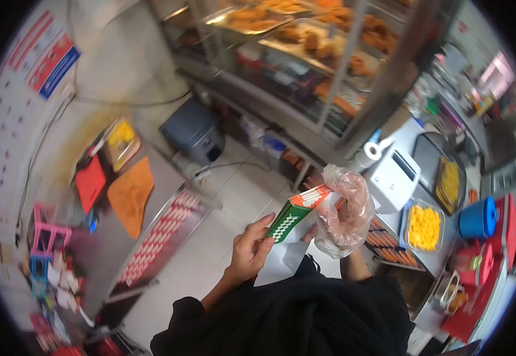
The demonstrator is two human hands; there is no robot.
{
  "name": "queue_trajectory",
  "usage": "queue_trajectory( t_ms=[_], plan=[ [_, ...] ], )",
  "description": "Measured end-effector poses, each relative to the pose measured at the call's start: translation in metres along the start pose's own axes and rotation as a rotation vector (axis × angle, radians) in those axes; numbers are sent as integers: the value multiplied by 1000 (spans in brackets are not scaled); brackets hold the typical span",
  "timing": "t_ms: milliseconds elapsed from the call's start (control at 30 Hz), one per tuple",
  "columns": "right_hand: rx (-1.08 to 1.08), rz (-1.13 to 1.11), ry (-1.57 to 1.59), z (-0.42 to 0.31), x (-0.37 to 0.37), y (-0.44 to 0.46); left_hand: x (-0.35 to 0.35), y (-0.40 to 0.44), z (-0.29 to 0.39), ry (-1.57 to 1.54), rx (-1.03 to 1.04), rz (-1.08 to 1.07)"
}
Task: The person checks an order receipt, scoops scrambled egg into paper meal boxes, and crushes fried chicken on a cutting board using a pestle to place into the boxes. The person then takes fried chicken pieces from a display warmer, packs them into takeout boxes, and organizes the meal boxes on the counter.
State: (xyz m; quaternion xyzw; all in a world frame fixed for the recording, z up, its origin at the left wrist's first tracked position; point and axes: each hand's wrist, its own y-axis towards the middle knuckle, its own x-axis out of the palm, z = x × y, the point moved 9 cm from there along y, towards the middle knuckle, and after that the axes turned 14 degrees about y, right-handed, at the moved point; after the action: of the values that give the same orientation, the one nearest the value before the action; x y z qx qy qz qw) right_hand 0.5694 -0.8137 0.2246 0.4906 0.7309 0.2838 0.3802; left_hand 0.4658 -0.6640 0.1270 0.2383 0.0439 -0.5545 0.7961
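A flat paper food carton (298,212), green with a white pattern and orange-and-white striped at one end, is held in front of my body. My bare left hand (252,250) pinches its green end between thumb and fingers. At the striped end is my right hand (347,212), inside a loose clear plastic glove, with its fingers curled around the carton's edge. The glove's folds partly hide those fingertips. Whether the carton has contents cannot be made out.
Ahead stands a glass display cabinet (320,127) with trays of fried food. On the right counter are a white scale-like device (393,177), a tub of yellow food (424,226) and a blue container (477,218). To the left, an orange cloth (131,197) lies on a metal table (106,249).
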Motion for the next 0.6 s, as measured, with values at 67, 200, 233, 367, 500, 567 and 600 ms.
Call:
queue_trajectory(
  t_ms=[67,200,233,367,500,567,600],
  plan=[
    [-5,-34,107,12,2,-9,17,-21,-14,49,-35,100],
    [-77,-177,240,-27,103,3,-72,-59,-31,126,-19,292],
    [-88,-202,276,-33,128,6,-90,-65,-36,179,-21,337],
    [-95,-277,418,-50,232,28,-170,-97,-79,264,-237,491],
    [52,-287,542,-36,332,30,-224,-111,-137,-46,-362,633],
    [173,-278,609,-19,372,30,-242,-103,-155,-122,-414,631],
    [257,-232,690,-17,384,37,-249,-100,-166,-156,-452,632]
  ],
)
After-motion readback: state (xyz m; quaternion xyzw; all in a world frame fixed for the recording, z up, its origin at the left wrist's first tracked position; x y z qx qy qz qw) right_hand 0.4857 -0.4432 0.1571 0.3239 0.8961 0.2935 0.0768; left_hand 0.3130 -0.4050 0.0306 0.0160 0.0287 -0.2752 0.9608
